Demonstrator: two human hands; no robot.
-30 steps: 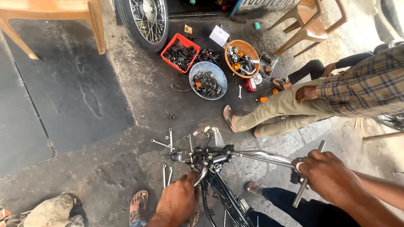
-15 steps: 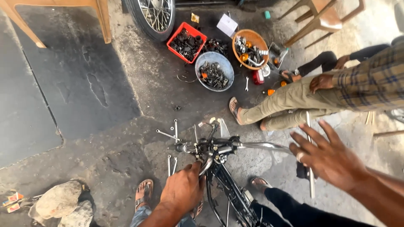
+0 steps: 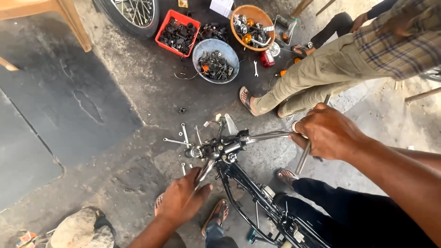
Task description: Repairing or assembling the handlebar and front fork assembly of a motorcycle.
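A bare black motorcycle frame (image 3: pixel 252 188) stands in front of me with a chrome handlebar (image 3: pixel 262 136) across its top. My left hand (image 3: pixel 183 202) is closed around the handlebar's left end, low and near me. My right hand (image 3: pixel 328 133) is closed over the right end. A grey metal rod (image 3: pixel 303 158) crosses under that hand; I cannot tell whether the fingers grip it too. Several wrenches (image 3: pixel 183 135) lie on the concrete just beyond the handlebar.
Another person in khaki trousers (image 3: pixel 321 78) and a plaid shirt sits at the right. Beyond are a red tray (image 3: pixel 178 33), a blue-grey bowl (image 3: pixel 216 59) and an orange bowl (image 3: pixel 251 25), all holding small parts. A spoked wheel (image 3: pixel 133 14) and a wooden leg (image 3: pixel 73 23) are further back.
My right hand, spread open above the bar half a second ago, has come down and closed on the handlebar's right end. My left hand kept its grip. The view has shifted a little.
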